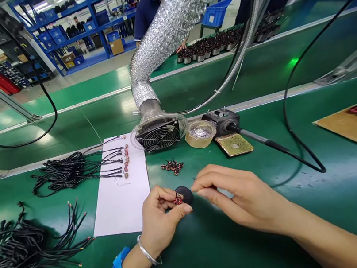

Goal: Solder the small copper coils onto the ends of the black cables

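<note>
Left hand (161,219) pinches a small red-and-black toothed ring (178,200) by that round black disc (187,194): keep it steady! Right hand (241,192) nearly closed, contents unclear.

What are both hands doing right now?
Left hand: closed, holding a small red-and-black part.
Right hand: can't tell whether it's pinching anything.

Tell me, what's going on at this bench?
A person's left hand holds a small red-and-black part by a round black disc. The right hand is close by; whether it grips anything is hard to tell. A pile of small parts lies beyond them, a soldering iron sits in its stand, and black cables lie to the left.
</note>
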`<state>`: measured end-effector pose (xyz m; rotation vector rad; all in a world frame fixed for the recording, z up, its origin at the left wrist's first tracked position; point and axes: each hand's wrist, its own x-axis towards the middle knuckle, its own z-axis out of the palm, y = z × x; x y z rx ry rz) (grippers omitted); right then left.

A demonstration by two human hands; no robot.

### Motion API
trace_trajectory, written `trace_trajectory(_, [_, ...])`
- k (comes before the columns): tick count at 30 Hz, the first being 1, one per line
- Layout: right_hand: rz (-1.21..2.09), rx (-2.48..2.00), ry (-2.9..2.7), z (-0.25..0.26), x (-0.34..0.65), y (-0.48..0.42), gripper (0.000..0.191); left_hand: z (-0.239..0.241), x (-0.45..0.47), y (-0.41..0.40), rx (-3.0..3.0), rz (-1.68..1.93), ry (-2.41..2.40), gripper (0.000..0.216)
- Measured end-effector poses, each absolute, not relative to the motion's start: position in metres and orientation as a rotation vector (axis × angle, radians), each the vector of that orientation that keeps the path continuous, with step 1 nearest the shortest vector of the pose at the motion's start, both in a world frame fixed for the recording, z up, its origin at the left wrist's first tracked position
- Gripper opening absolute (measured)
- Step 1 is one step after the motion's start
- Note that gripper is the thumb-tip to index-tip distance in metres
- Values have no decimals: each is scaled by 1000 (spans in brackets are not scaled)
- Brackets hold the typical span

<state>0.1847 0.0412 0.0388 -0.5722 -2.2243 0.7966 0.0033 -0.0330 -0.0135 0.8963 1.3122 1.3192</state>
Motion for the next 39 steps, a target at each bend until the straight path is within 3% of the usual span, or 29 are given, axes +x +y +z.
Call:
trace_trajectory(22, [1109,-709,-2025,23,179,37,26,-17,3,-34,914,1292,1297,35])
trace_trajectory(39, [1158,-714,-2029,25,178,35,30,-19,4,-36,951,1285,1313,34])
